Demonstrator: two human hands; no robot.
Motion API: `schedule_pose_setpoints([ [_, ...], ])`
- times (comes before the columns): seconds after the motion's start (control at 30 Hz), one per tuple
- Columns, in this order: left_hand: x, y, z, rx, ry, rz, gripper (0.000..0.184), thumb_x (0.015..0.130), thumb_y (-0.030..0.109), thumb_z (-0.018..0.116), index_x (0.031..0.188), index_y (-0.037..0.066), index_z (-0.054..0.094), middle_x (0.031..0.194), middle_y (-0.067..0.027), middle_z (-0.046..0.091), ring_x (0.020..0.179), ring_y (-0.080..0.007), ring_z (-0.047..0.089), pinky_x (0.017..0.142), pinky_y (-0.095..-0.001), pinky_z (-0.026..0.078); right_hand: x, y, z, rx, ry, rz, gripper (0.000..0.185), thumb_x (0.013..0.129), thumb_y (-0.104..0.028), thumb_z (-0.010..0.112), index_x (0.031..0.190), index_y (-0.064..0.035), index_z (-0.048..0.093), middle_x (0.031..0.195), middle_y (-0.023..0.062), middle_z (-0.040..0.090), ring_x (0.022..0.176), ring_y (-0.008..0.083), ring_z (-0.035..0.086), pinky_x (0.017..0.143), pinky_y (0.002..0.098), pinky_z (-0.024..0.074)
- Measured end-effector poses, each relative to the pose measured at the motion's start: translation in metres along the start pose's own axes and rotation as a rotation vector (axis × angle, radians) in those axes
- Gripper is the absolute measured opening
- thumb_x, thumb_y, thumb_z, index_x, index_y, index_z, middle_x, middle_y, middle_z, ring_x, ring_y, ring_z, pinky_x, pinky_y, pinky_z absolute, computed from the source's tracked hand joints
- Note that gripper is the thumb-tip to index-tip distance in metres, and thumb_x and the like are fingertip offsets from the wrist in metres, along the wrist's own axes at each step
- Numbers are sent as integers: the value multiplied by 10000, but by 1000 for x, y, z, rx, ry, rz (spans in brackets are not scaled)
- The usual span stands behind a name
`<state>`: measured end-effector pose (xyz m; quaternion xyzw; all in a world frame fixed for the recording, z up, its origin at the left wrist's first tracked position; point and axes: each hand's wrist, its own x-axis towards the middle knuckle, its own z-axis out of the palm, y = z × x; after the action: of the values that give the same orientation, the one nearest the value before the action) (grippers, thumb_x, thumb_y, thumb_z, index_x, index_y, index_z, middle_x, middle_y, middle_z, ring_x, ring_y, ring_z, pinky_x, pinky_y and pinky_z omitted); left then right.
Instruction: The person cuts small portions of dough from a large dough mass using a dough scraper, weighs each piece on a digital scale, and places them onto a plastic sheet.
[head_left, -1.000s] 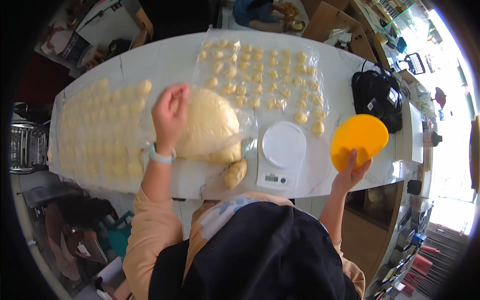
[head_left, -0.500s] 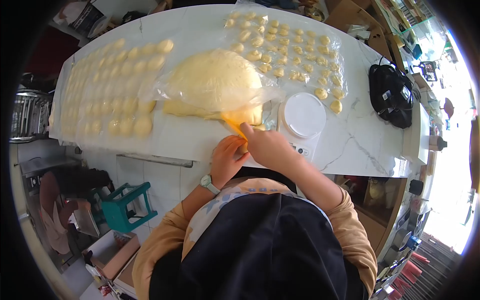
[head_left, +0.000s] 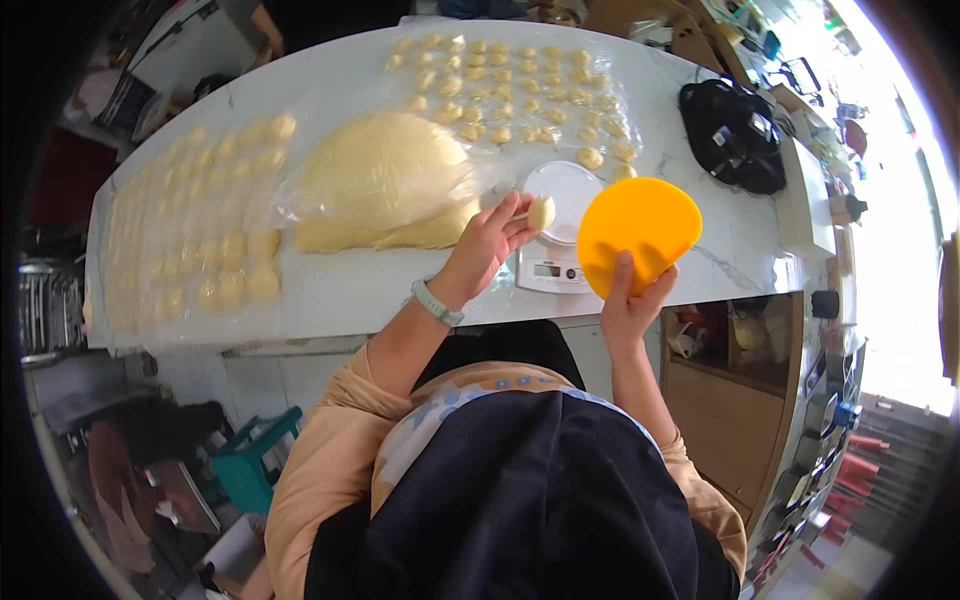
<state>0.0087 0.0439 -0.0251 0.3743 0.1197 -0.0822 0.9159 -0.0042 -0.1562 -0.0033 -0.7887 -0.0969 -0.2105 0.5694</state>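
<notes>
A small dough piece [head_left: 541, 213] is held at the fingertips of my left hand [head_left: 482, 248], over the left edge of the white kitchen scale [head_left: 566, 187]. My right hand [head_left: 634, 300] grips a round yellow scraper [head_left: 640, 228], raised beside the scale and hiding part of its right side. The scale's display shows a reading too small to make out. Left of the scale lies a big mound of dough [head_left: 385, 170], mostly under clear plastic, its front edge uncovered. Behind the scale, several small dough pieces [head_left: 500, 92] sit in rows on a plastic sheet.
Larger dough balls [head_left: 232, 250] lie in rows under plastic at the left of the marble table [head_left: 330, 300]. A black bag [head_left: 733, 137] rests at the right end. A green stool [head_left: 250, 465] stands below, at the left.
My hands were together at the mound's front edge and have moved apart. My left hand now holds a dough piece near the scale; my right hand has lifted the scraper to the right.
</notes>
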Motion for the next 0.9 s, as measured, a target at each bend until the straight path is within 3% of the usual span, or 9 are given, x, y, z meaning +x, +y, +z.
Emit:
schedule_pose_setpoints([
  [0.07,15,-1,11,-47,-16,-15,374,973,256,492,1228,-14,528,1099,-112,611,1057,-187,577,960,-323,444,1,-2,-14,-34,70,42,312,937,-166,556,1145,-25,372,1070,90,502,998,137,502,866,269,415],
  [0.17,7,-21,-9,542,35,340,306,911,224,603,1119,3,570,991,-99,615,939,-216,598,872,-326,467,-6,-1,-37,-103,138,68,321,935,-199,560,1137,-21,385,1056,106,515,979,160,524,837,285,437],
  [0.27,-33,-23,-25,1306,240,749,315,773,220,756,938,30,566,846,-78,567,759,-222,557,711,-326,455,-12,6,-56,-148,204,89,345,932,-234,565,1136,-15,393,1039,123,527,959,182,543,808,299,457],
  [0.37,-61,-29,-45,1612,416,667,416,645,294,833,799,77,514,778,-42,513,685,-239,509,683,-361,405,-18,8,-66,-134,232,155,337,938,-226,561,1150,-29,387,1076,88,504,1017,149,504,868,280,423],
  [0.4,-65,-29,-49,1584,466,636,457,597,336,854,769,81,517,756,-24,534,671,-228,519,668,-357,394,-15,8,-67,-108,243,166,341,938,-230,562,1150,-29,388,1078,89,504,1018,150,504,868,281,423],
  [0.53,-69,-27,-55,1508,435,708,372,639,290,832,785,75,567,761,-39,592,714,-238,546,692,-352,405,5,12,-72,-107,313,106,365,931,-229,568,1151,-8,377,1084,120,511,996,177,528,822,301,455],
  [0.7,-79,-35,-71,1560,360,863,248,716,190,783,842,54,619,830,-65,635,788,-253,576,739,-359,437,35,11,-81,1,309,88,362,924,-216,587,1163,-32,388,1080,89,518,993,147,521,851,274,436],
  [0.8,-84,-40,-59,1557,458,821,219,732,145,765,861,40,624,866,-84,639,845,-265,584,763,-361,451,49,22,-82,33,281,84,366,921,-210,592,1171,-36,389,1087,86,524,1000,143,524,854,271,438],
  [0.9,-87,-52,-51,1329,629,603,180,755,104,737,888,36,636,919,-100,646,910,-271,588,765,-363,460,60,33,-75,55,242,121,361,921,-207,592,1173,-41,392,1092,84,531,1018,143,524,863,269,437],
])
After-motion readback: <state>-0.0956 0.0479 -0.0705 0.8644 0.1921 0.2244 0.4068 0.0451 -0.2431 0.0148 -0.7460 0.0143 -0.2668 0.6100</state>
